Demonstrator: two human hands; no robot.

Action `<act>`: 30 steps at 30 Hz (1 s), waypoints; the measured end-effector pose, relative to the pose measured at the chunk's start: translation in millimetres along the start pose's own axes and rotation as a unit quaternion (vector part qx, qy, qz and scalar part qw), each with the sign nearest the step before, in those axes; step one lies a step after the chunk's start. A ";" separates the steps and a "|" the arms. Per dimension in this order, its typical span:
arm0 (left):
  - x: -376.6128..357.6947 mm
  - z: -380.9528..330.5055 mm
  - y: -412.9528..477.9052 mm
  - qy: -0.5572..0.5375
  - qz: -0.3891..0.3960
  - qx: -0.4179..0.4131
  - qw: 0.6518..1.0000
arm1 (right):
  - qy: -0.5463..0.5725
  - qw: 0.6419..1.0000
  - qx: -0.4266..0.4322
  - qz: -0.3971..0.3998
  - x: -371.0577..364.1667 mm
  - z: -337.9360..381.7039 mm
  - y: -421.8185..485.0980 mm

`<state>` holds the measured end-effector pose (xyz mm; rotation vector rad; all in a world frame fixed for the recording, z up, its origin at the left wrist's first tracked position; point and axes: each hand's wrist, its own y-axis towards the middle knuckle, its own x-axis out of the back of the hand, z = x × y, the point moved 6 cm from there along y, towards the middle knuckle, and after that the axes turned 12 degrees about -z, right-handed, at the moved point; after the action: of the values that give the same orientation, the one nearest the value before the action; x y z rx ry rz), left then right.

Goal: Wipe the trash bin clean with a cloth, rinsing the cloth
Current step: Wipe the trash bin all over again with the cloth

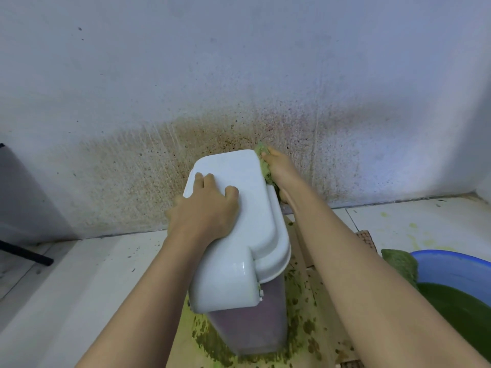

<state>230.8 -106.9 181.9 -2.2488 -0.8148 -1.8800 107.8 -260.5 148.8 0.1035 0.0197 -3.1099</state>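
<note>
White plastic trash bin upright on a green-smeared board, both hands at its closed lid.
Nearest: the bin's base is ringed by green residue and its lower edge is hard to make out. To the right, a blue basin of green liquid is cut off by the frame, with a second green rag over its rim. Left hand clasps the lid top, fingers bent, thumb over the left edge. Right hand grips the green cloth against the lid's far right corner, its fingers mostly hidden. Behind: brown-speckled wall.
</note>
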 end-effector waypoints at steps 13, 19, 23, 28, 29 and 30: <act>-3.5 0.5 6.4 0.007 -0.005 0.003 1.000 | 0.005 0.996 0.087 0.035 65.0 7.5 -175.0; -4.7 1.4 8.1 0.012 -0.008 0.000 1.000 | -0.017 0.998 0.067 0.012 59.5 10.5 -153.5; -6.0 2.3 9.6 0.008 -0.009 -0.003 1.000 | -0.094 0.994 0.050 -0.003 43.8 18.2 -100.0; -1.9 0.1 10.0 0.003 -0.012 0.008 1.000 | -0.134 0.990 0.053 0.007 38.3 22.9 -87.4; -1.5 0.0 10.3 0.002 -0.013 0.009 1.000 | -0.133 0.989 0.060 0.014 41.6 21.5 -93.9; -1.4 0.0 11.2 -0.002 -0.015 0.010 1.000 | -0.121 0.990 0.066 0.021 46.0 20.3 -102.2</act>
<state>235.8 -116.8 183.5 -2.2415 -0.8690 -1.8721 57.6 -159.9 167.1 -0.2680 -0.1920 -3.0560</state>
